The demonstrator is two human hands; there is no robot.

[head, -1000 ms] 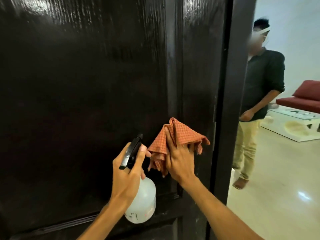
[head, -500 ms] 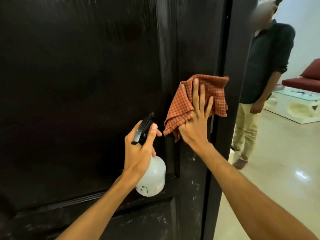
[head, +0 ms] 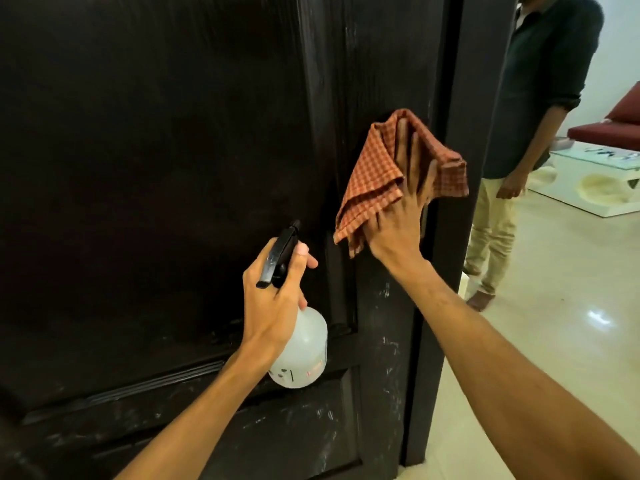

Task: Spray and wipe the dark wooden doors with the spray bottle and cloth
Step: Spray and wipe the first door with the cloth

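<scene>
One door (head: 156,168); one cloth (head: 374,178); one bottle (head: 304,348)

From my end the floor (head: 554,358) is pale, glossy tile with a bright glare of light on it; the door (head: 173,168) comes down to it on the left; a person (head: 540,81) stands on it just past the door's edge, in brown footwear; farther back sits a low white table (head: 595,188), something flat on its glass tabletop, too blurred to name; a red sofa (head: 609,128) stands behind that.
</scene>
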